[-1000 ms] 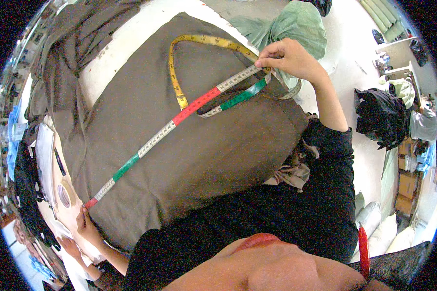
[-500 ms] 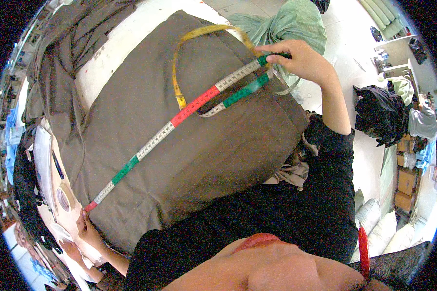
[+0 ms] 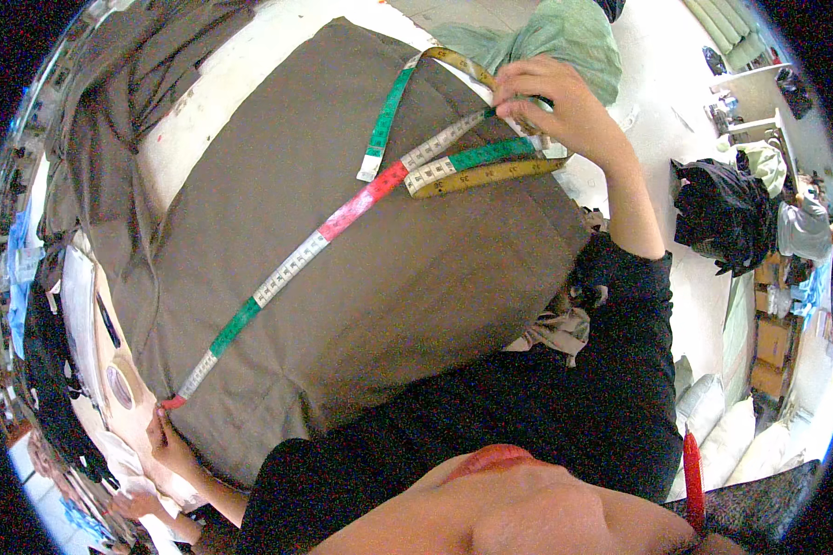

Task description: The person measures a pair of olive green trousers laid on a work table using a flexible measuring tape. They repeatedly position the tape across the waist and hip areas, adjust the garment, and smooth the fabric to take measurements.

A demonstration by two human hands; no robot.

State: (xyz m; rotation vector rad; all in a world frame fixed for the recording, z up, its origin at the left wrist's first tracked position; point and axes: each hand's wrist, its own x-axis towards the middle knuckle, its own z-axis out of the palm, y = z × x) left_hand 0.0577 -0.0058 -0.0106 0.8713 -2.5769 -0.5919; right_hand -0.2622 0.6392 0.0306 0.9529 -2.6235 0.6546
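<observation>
A measuring tape (image 3: 292, 266) is lying stretched in a long diagonal across a brown cloth (image 3: 361, 277) that is spread over a white table (image 3: 250, 65). The left hand (image 3: 168, 442) is sitting at the cloth's lower left corner, its fingers closed in a pinch on the tape's red end and pressing it to the cloth's edge. The right hand (image 3: 560, 106) is resting at the cloth's upper right edge, fingers curled and gripping the tape where its run ends; the slack beyond that grip is looping over the cloth, one green and white tail lying down toward the middle and a yellow and green stretch lying just beside the taut part. The tape's bands are showing white, green and red along the line between the two hands. A green cloth (image 3: 565, 37) is lying bunched past the right hand, touching the far edge of the brown one. More dark cloth (image 3: 111, 120) is draping off the table's left side. A roll of tape (image 3: 118, 386) is lying near the left hand, just beyond the cloth's corner. A black heap (image 3: 722, 213) is lying on the floor, well apart to the right.
</observation>
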